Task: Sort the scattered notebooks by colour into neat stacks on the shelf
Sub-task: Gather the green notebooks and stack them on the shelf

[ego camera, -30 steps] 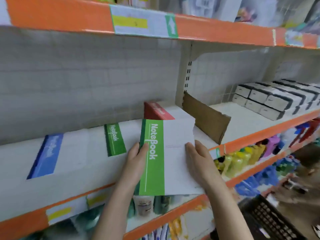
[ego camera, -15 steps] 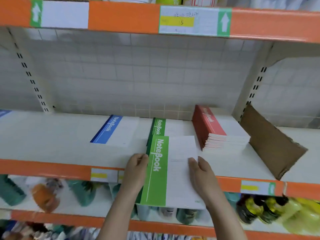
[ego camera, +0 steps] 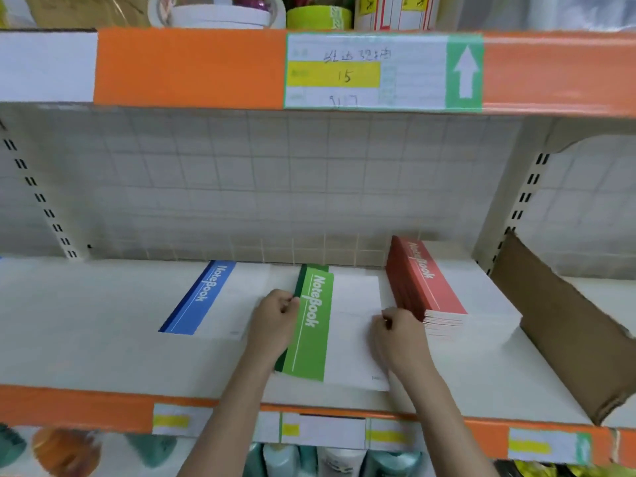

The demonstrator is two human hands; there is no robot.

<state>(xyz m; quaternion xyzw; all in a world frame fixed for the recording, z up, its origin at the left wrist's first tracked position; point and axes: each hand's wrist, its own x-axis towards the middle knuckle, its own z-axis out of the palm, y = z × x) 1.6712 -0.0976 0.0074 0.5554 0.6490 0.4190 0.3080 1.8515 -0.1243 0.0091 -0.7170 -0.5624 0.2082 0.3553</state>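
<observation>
A green-and-white notebook [ego camera: 315, 325] lies flat on the white shelf [ego camera: 86, 321], on top of another green notebook whose darker edge [ego camera: 311, 269] shows behind it. My left hand [ego camera: 273, 318] grips its left spine edge with curled fingers. Curled at the right edge, my right hand [ego camera: 399, 333] holds the white cover. A blue notebook [ego camera: 199, 297] lies to the left. To the right stands a thick stack of red notebooks [ego camera: 433, 280], close to my right hand.
A brown cardboard divider [ego camera: 557, 325] leans at the right end of the shelf. The orange edge of the upper shelf [ego camera: 189, 67] with a price label hangs overhead. Bottles [ego camera: 309, 459] stand on the shelf below. White shelf surface stretches left of the blue notebook.
The green notebook has moved from beyond the shelf's front edge back onto the other green notebook. My fingers went from flat on the cover to curled at its edges. The view moved closer.
</observation>
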